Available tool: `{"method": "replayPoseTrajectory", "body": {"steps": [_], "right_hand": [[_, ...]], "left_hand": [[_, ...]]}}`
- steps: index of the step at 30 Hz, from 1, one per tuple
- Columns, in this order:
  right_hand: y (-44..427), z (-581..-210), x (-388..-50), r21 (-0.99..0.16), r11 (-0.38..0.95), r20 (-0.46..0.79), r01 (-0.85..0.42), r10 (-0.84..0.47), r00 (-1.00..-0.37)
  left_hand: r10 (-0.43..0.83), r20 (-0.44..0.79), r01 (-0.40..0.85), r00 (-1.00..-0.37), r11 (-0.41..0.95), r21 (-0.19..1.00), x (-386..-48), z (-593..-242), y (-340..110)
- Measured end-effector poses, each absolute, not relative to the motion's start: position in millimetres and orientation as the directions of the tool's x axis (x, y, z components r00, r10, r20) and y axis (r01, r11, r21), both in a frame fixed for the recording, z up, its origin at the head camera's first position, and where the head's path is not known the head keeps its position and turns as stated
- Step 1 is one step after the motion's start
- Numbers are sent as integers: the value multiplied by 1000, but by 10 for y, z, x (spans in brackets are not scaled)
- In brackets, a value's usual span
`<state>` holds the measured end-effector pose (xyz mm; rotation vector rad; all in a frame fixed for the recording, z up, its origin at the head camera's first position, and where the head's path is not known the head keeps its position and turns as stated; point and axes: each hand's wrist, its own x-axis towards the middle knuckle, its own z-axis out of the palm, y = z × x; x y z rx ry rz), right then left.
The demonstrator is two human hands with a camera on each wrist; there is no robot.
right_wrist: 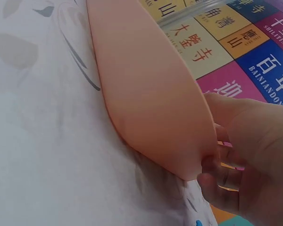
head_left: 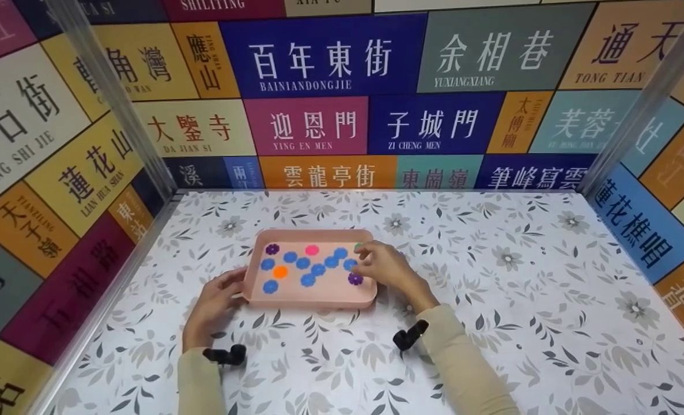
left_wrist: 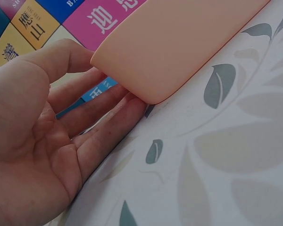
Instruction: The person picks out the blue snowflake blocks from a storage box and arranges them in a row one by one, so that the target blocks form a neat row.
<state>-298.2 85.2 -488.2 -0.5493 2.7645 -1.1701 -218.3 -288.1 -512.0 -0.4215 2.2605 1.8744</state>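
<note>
A shallow pink tray [head_left: 313, 297] lies on the table, holding several blue flower-shaped pieces [head_left: 308, 280], dark purple pieces [head_left: 355, 279], an orange piece [head_left: 280, 271] and a pink one [head_left: 312, 250]. My left hand [head_left: 218, 300] grips its left end; the left wrist view has the thumb at the rim and fingers against the outer wall. At the right end my right hand [head_left: 390, 268] holds the tray, its thumb over the rim and curled fingers [right_wrist: 221, 174] by the outer corner. A green piece at the back right is mostly covered by these fingers.
The table [head_left: 491, 323] has a white cloth with grey leaves and flowers. Sign-printed panels [head_left: 324, 57] rise behind and on both sides, with metal corner posts [head_left: 117, 98]. Black cameras [head_left: 411, 335] sit on both wrists.
</note>
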Motion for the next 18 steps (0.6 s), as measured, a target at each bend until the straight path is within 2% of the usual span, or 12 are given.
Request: {"method": "replayPoseTrajectory", "body": {"steps": [10, 18], "right_hand": [[799, -4914, -3046, -658, 691, 31, -299, -371, -928], [753, -4895, -3117, -580, 746, 4, -326, -398, -918]], "left_hand": [[-117, -309, -327, -944, 199, 924, -2217, -5128, -2878], [-100, -280, -291, -955, 131, 948, -2189, -5148, -2884]]}}
